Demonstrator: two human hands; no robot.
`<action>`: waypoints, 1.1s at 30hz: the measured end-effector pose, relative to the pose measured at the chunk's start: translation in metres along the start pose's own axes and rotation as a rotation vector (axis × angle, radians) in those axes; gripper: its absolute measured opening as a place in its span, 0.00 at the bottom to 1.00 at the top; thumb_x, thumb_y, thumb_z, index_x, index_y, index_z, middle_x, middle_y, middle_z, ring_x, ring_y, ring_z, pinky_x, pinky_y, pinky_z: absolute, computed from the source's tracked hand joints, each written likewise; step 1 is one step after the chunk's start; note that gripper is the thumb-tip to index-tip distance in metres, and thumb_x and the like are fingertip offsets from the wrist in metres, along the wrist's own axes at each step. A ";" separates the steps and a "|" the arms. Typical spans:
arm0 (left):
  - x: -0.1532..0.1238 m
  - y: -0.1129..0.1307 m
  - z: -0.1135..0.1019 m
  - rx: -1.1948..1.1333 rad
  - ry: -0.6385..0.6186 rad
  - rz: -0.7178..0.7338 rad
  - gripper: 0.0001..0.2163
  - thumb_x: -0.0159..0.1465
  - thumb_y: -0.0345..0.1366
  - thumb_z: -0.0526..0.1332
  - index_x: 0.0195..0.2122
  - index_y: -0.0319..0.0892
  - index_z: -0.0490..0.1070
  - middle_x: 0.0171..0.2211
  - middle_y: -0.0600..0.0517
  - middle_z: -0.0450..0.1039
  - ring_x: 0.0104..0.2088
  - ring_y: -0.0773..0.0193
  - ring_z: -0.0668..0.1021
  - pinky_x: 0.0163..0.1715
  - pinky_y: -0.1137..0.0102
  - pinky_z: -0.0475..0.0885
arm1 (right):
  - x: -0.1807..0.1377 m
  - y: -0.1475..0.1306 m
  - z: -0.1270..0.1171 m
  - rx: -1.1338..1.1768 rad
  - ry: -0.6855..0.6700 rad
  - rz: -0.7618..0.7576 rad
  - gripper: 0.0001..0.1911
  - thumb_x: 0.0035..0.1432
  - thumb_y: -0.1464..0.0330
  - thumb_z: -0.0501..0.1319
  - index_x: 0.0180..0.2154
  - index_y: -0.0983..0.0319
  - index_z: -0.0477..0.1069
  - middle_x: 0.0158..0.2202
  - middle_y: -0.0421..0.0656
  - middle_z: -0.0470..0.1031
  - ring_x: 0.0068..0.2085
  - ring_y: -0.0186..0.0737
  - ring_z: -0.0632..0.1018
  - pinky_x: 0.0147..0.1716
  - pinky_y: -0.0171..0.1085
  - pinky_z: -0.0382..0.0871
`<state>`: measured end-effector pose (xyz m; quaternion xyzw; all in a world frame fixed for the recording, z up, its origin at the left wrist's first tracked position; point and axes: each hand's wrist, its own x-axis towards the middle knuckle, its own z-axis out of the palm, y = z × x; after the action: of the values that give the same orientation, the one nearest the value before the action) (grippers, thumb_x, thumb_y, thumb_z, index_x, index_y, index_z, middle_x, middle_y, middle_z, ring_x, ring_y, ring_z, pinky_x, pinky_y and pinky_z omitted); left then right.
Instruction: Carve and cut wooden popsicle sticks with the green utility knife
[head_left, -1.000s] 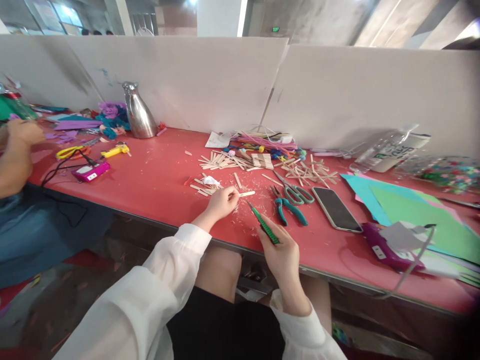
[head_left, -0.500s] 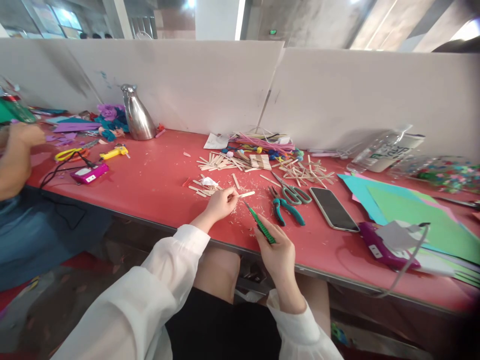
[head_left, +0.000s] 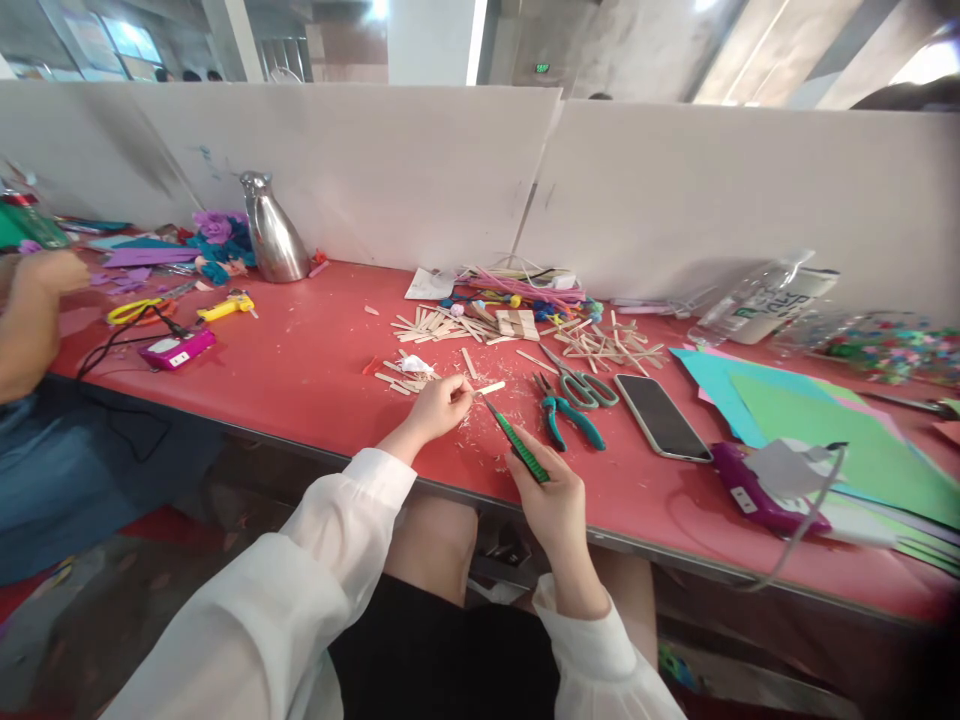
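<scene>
Between the thumb and fingers of my left hand (head_left: 442, 408) is a pale wooden craft stick (head_left: 492, 387), its free end pointing right. My right hand (head_left: 553, 490) is closed around the green handle of a craft knife (head_left: 525, 453). The knife's tip reaches up and left to the stick near my left fingertips; whether it touches cannot be made out. Small wood shavings (head_left: 480, 430) lie scattered on the red table under and around both hands. Just beyond my left hand are several loose sticks (head_left: 401, 380) and a crumpled white scrap (head_left: 416, 365).
Right of my hands lie teal pliers (head_left: 574, 422), scissors (head_left: 589, 388), a phone (head_left: 664, 418) and a purple power strip (head_left: 765, 500). Piles of sticks (head_left: 611, 345) spread behind. A steel jug (head_left: 274, 235) stands back left. Another person's arm (head_left: 30, 320) rests at the left edge.
The knife tip has shifted slightly up and left, closer to the stick in my left hand. The whole view has drifted a little; otherwise both hands keep the same hold.
</scene>
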<state>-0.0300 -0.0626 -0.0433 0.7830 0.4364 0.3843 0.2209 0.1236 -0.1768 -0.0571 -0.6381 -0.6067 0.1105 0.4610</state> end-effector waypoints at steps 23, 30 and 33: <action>0.003 0.000 0.004 0.220 0.146 -0.200 0.05 0.55 0.30 0.56 0.23 0.41 0.67 0.20 0.52 0.68 0.24 0.63 0.71 0.24 0.73 0.60 | -0.006 -0.019 0.020 -0.199 0.134 0.139 0.21 0.54 0.66 0.51 0.49 0.55 0.69 0.39 0.44 0.74 0.29 0.37 0.73 0.21 0.33 0.58; 0.003 -0.004 -0.005 0.125 0.168 -0.210 0.06 0.56 0.30 0.54 0.23 0.41 0.66 0.21 0.54 0.68 0.24 0.65 0.71 0.25 0.74 0.60 | -0.001 -0.014 0.012 0.006 0.098 0.208 0.22 0.51 0.61 0.53 0.48 0.59 0.70 0.43 0.47 0.74 0.38 0.45 0.75 0.34 0.40 0.67; 0.003 -0.005 -0.002 0.070 0.147 -0.196 0.06 0.57 0.31 0.54 0.23 0.41 0.66 0.21 0.54 0.68 0.25 0.66 0.71 0.25 0.74 0.60 | -0.001 -0.011 0.011 0.105 0.082 0.237 0.24 0.50 0.59 0.55 0.48 0.61 0.70 0.44 0.48 0.75 0.43 0.46 0.74 0.39 0.41 0.67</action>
<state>-0.0331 -0.0577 -0.0440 0.7136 0.5389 0.4018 0.1971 0.1081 -0.1741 -0.0558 -0.6843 -0.5010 0.1696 0.5020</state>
